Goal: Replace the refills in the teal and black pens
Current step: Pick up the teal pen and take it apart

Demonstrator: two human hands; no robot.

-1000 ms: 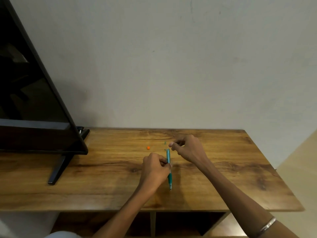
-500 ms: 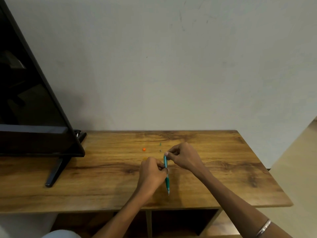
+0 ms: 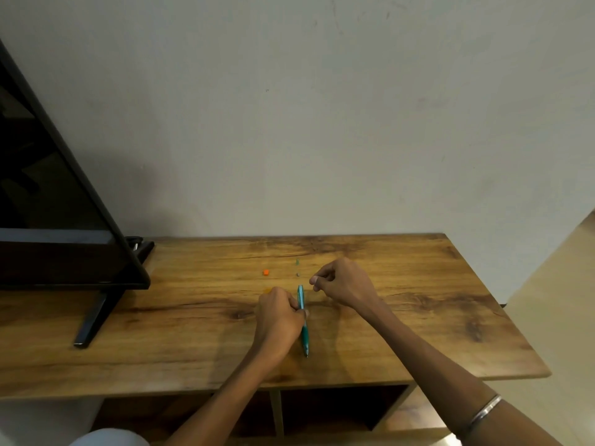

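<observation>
A teal pen (image 3: 302, 320) is held over the wooden table (image 3: 418, 317), its tip pointing toward me. My left hand (image 3: 278, 320) grips the pen around its middle. My right hand (image 3: 344, 283) hovers just right of the pen's far end, fingers pinched together; whether it holds a small part I cannot tell. Beyond the pen lie a small orange piece (image 3: 265, 272), a tiny green piece (image 3: 297, 262) and a small grey piece (image 3: 298, 274). No black pen is in view.
A black television (image 3: 54, 220) on a slanted foot (image 3: 93, 320) fills the table's left side. A plain wall rises right behind the table. Open shelf compartments (image 3: 338, 410) sit under the tabletop. The table's right edge drops off to the floor.
My right hand has drawn away from the pen's far end and moved right. The left hand keeps its grip on the pen.
</observation>
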